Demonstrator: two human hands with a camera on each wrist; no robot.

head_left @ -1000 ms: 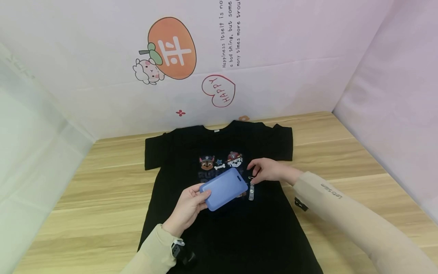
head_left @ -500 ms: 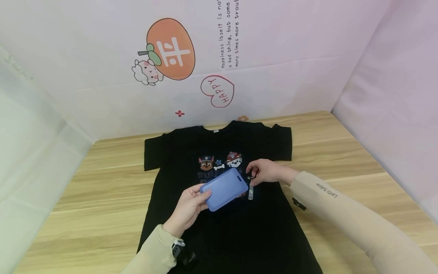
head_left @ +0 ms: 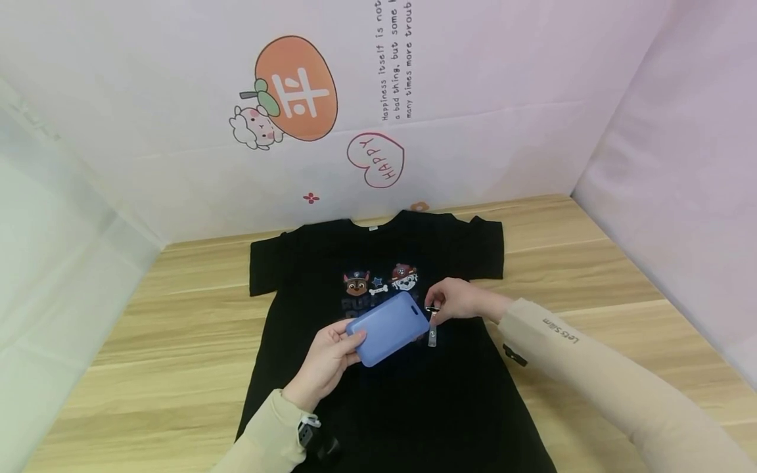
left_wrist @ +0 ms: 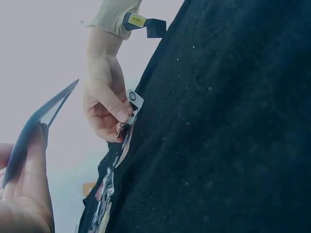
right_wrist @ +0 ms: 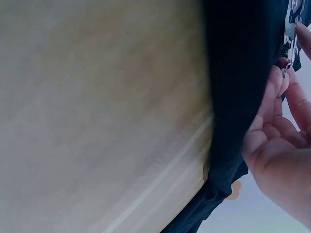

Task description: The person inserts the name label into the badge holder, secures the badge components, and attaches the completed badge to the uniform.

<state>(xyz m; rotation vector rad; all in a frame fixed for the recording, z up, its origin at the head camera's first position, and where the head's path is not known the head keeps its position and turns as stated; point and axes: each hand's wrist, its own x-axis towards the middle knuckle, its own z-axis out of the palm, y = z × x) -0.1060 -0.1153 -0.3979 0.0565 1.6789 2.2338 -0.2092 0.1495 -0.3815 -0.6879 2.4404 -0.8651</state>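
A blue card holder (head_left: 389,332), slotted at its upper right end, is gripped at its lower left edge by my left hand (head_left: 328,358), thumb on top. Just right of the holder, my right hand (head_left: 461,299) pinches a small metal clip (head_left: 434,308) with a clear snap strap (head_left: 432,336) hanging from it. In the left wrist view the strap (left_wrist: 135,98) shows its round snap beside the right hand's (left_wrist: 104,99) thumb, and the holder (left_wrist: 36,116) appears edge-on. Under both hands lies a black T-shirt (head_left: 378,420) with a cartoon print.
The shirt is spread on a wooden table (head_left: 160,355), its neck toward the back. Behind the table stands a pale cloth backdrop (head_left: 485,79) with printed fruit, a heart and lettering; more cloth (head_left: 53,230) hangs at the left side.
The right hand has shifted very slightly left and turned the metal clip, which now shows more plainly between its fingers. The left hand and the card holder have hardly moved.
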